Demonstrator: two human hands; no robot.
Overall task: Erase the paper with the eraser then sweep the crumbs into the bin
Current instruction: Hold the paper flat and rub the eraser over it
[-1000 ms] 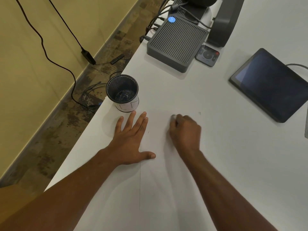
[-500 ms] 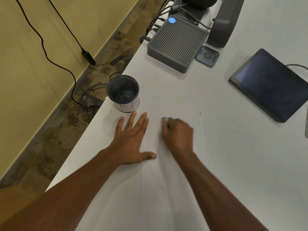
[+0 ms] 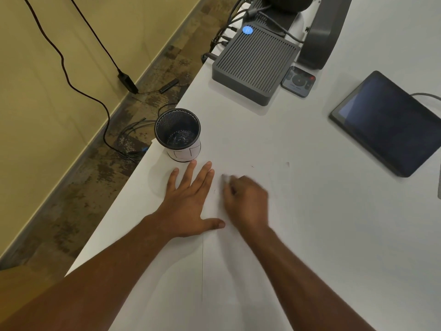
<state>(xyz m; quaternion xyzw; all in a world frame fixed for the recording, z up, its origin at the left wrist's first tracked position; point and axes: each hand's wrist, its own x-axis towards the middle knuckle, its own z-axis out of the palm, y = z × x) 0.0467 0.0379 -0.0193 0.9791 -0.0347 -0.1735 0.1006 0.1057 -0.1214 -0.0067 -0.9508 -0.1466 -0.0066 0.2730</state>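
The left hand lies flat with its fingers spread wide, pressing the left part of the paper onto the worktop, close to the left edge. The right hand is curled narrow just beside it, and it is blurred. A pale shape at its fingertips is probably the eraser, but I cannot tell this surely, so I cannot say what it holds.

I judge that the step in hand is the rubbing. To do it well, the flat hand should press firmly so the sheet does not wrinkle, and the strokes should be short and go away from that hand. The crumbs should stay on the sheet, not fly over the edge to the floor.

The mesh bin stands upright at the left edge, just beyond the left fingertips, so the sweeping way is short.

The worktop is white and smooth, and the paper is hard to separate from it; a thin pencil line shows on the sheet. Further toward the far edge lie a ribbed grey box, a small remote and a dark tablet. Beside the worktop there is a patterned carpet, a yellow wall and loose cables.
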